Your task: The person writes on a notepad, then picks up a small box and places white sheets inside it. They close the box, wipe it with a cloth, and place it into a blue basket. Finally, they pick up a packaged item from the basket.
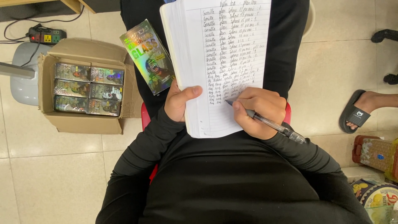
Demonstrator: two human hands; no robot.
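Looking down through the head camera, I see a thick lined notebook lying open on my lap, tilted slightly, its written page facing up and its fat stack of pages showing along the left edge. My right hand is closed around a clear-barrelled ballpoint pen, fingers pinched near the grey grip section, with the tip touching the page low in the column of handwriting. My left hand is curled at the notebook's left edge, thumb pressed onto the page and fingers wrapped behind; it also appears to pin the lower end of a flat holographic screen-protector package, which sticks up and to the left beside the notebook. I judge the notebook to be moderately heavy and floppy: the pages will bow and slide unless they are clamped near the spine side, as the thumb does now, and the lap gives only soft support under the pen. The pen is light, stiff and smooth, best held low on the grip. The package looks thin, light and glossy, so likely slippery, and its contents may be fragile; holding it by its edges seems safest. On the tiled floor to the left sits an open cardboard box filled with similar packages.
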